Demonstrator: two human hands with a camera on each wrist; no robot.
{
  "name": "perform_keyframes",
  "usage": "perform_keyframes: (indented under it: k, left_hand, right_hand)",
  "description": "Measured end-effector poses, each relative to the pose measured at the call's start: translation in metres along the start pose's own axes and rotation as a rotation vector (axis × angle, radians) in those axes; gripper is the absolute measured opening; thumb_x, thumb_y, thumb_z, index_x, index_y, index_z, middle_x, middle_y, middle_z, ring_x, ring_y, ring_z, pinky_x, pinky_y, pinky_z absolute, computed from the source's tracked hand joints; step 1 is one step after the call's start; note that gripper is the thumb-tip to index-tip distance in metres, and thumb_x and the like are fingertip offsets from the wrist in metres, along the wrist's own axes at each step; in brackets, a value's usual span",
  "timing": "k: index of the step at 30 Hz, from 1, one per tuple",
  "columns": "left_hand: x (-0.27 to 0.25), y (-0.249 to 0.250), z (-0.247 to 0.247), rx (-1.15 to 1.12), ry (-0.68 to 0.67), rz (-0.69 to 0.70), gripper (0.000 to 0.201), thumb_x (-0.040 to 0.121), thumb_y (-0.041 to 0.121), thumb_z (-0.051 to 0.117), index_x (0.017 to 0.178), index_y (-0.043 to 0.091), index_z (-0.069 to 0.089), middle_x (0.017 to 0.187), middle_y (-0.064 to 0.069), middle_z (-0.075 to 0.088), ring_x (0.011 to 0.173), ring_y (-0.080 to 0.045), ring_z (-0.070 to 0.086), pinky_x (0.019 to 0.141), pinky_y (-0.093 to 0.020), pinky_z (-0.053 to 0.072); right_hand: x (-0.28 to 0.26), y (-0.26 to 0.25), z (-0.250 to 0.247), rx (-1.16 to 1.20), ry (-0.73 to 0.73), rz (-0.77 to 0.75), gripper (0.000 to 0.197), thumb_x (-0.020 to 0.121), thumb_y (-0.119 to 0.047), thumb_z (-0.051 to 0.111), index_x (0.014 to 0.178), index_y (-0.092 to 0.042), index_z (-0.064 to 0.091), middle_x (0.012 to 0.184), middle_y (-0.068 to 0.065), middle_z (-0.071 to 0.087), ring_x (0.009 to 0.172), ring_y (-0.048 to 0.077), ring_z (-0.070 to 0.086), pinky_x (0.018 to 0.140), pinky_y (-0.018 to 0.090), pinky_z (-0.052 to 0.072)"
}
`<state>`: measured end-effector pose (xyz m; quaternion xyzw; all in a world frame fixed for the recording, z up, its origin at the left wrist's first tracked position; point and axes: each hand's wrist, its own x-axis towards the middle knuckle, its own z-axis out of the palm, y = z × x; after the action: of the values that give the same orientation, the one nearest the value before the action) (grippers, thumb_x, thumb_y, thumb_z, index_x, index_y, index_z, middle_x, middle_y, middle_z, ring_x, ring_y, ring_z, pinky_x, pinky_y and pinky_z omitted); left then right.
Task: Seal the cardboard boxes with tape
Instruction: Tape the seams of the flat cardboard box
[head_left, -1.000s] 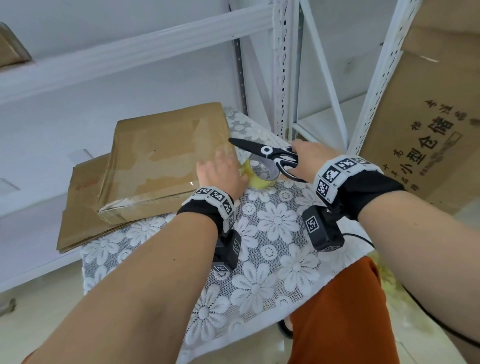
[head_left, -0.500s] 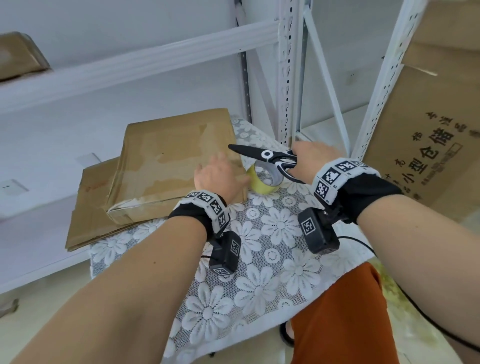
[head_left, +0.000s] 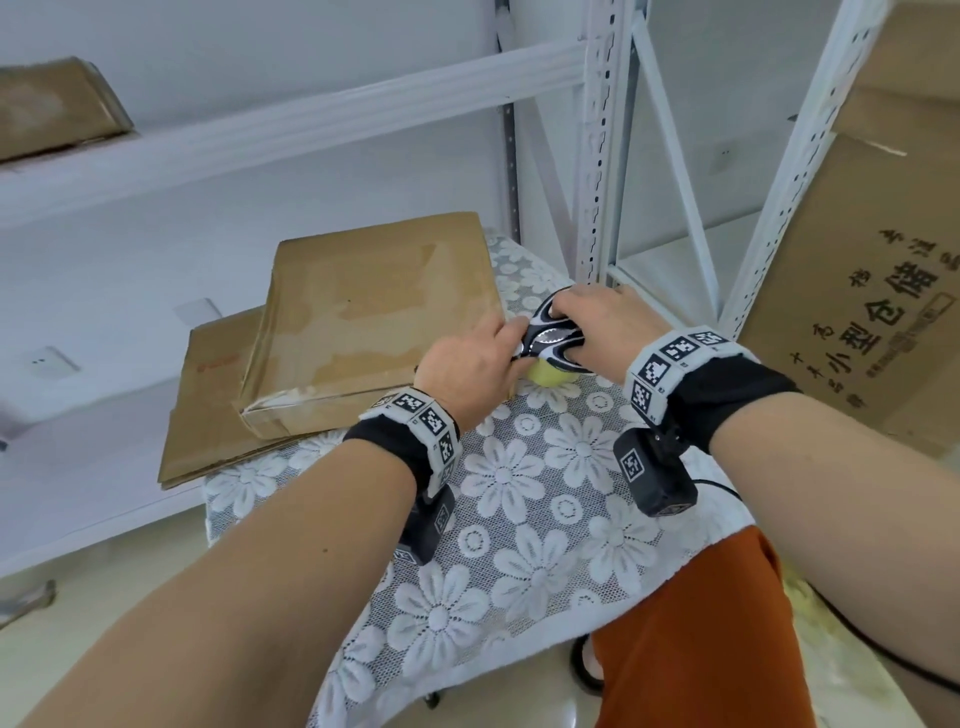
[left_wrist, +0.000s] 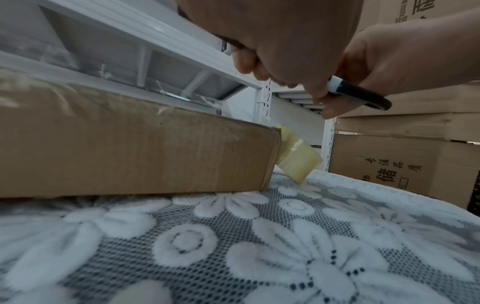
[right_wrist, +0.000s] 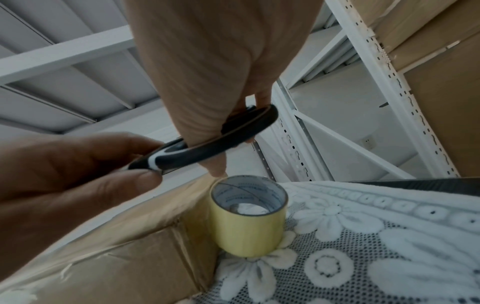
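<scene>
our right hand (head_left: 597, 322) grips the scissors (head_left: 550, 338) by the handles, and our left hand (head_left: 467, 364) pinches them too. the tape (right_wrist: 249, 218) stands just beside the box (head_left: 374, 322), under the scissors.

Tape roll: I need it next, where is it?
In the right wrist view the tape roll stands on the lace cloth, against the box corner, below the scissors.

Head view looks down; both wrist views, low, share the tape roll (right_wrist: 248, 216).
</scene>
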<state>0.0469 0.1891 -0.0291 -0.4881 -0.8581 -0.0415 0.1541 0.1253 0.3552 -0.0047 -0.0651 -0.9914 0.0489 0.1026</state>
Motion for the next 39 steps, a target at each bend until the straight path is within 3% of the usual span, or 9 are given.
perform_keyframes:
  k: [8,13,16,20,24,29,33,36,39]
  left_hand:
    - [-0.009,-0.008,-0.006,0.124,-0.093,-0.018,0.06,0.098,0.061,0.023,0.149,0.029,0.032,0.092,0.002,0.064,0.057,-0.015,0.048,0.047,-0.028,0.039]
    - [-0.007,0.001,-0.015,0.024,-0.074,-0.21,0.075,0.089,0.074,0.032,0.143,0.022,0.03,0.058,0.01,0.042,0.046,-0.009,0.044,0.045,-0.027,0.043]
    - [-0.009,0.0,-0.016,-0.044,-0.032,-0.292,0.071,0.09,0.073,0.035,0.136,0.019,0.035,0.056,0.011,0.044,0.045,-0.002,0.043,0.041,-0.023,0.033]
    - [-0.012,0.006,-0.008,-0.235,0.052,-0.35,0.057,0.096,0.055,0.04,0.135,0.014,0.034,0.059,0.004,0.058,0.047,-0.014,0.055,0.045,-0.027,0.043]
    - [-0.011,0.029,0.002,-0.433,-0.059,-0.199,0.046,0.093,0.018,0.045,0.136,0.006,0.034,0.098,-0.007,0.063,0.07,-0.016,0.054,0.059,-0.025,0.039]
    - [-0.003,0.06,0.019,-0.402,-0.238,0.01,0.046,0.083,-0.013,0.045,0.127,0.003,0.044,0.112,-0.01,0.054,0.099,-0.02,0.049,0.089,-0.031,0.045]
    - [0.007,0.08,0.036,-0.302,-0.298,0.177,0.051,0.081,-0.015,0.048,0.129,0.002,0.049,0.12,-0.014,0.056,0.112,-0.028,0.049,0.097,-0.039,0.04]
    - [0.015,0.092,0.047,-0.254,-0.268,0.287,0.06,0.081,-0.014,0.05,0.137,0.008,0.052,0.115,-0.014,0.057,0.112,-0.03,0.048,0.097,-0.042,0.038]
    - [0.024,0.1,0.055,-0.223,-0.216,0.366,0.06,0.085,-0.01,0.051,0.14,0.014,0.052,0.121,-0.015,0.061,0.119,-0.031,0.049,0.108,-0.043,0.03]
  right_hand:
    - [-0.006,-0.004,-0.002,0.02,-0.083,0.001,0.022,0.087,-0.029,0.057,0.107,-0.019,0.06,0.103,-0.002,0.064,0.096,0.021,0.059,0.083,0.032,0.042]
    - [-0.007,0.006,0.001,0.028,-0.042,0.085,0.033,0.085,-0.017,0.062,0.117,-0.017,0.057,0.115,0.002,0.06,0.107,0.024,0.055,0.092,0.036,0.041]
    - [-0.013,0.021,0.004,0.051,-0.015,0.211,0.026,0.085,-0.013,0.062,0.11,-0.013,0.058,0.11,0.006,0.06,0.102,0.027,0.056,0.088,0.039,0.043]
    - [-0.022,0.041,0.014,0.216,-0.015,0.422,0.021,0.087,-0.03,0.061,0.1,-0.015,0.058,0.095,0.007,0.065,0.086,0.03,0.06,0.07,0.033,0.047]
    - [-0.025,0.043,0.024,0.326,-0.086,0.521,0.03,0.085,-0.044,0.064,0.087,-0.015,0.056,0.078,0.004,0.058,0.073,0.024,0.053,0.049,0.024,0.029]
    - [-0.029,0.036,0.015,0.532,-0.14,0.528,0.036,0.081,-0.05,0.069,0.078,-0.024,0.044,0.072,-0.007,0.05,0.077,0.019,0.052,0.064,0.026,0.037]
    - [-0.032,0.039,0.007,0.495,-0.137,0.498,0.035,0.082,-0.051,0.067,0.081,-0.029,0.04,0.071,-0.011,0.045,0.08,0.019,0.049,0.058,0.026,0.034]
    - [-0.035,0.048,0.006,0.483,-0.147,0.54,0.037,0.079,-0.054,0.067,0.069,-0.026,0.046,0.078,0.001,0.059,0.078,0.024,0.057,0.066,0.027,0.04]
    - [-0.04,0.056,0.001,0.483,-0.154,0.56,0.039,0.08,-0.053,0.067,0.068,-0.02,0.051,0.072,0.003,0.058,0.071,0.023,0.056,0.061,0.028,0.039]
